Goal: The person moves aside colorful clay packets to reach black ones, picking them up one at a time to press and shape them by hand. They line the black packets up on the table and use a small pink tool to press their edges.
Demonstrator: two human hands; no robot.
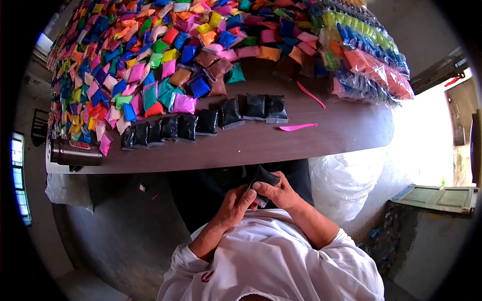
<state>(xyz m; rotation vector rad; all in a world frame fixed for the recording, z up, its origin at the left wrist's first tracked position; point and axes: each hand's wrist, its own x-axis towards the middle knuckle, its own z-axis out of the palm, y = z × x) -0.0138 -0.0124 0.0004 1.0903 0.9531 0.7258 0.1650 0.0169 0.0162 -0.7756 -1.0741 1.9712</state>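
Observation:
Both of my hands are held close to my lap, below the front edge of the brown table [241, 148]. My left hand [234, 204] and my right hand [277, 193] together grip a small black packet [263, 177], fingers curled around its lower part. On the table just beyond, a row of several black packets [201, 123] lies side by side. Behind that row spreads a big heap of small coloured packets [150, 55] in pink, blue, green, orange and yellow.
Two pink plastic sticks [297, 127] lie on the table at right. Clear bags of packed coloured packets [369, 60] are stacked at the far right. A dark metal flask [75, 152] lies at the table's left corner. A white plastic sack [344, 183] stands beside my right knee.

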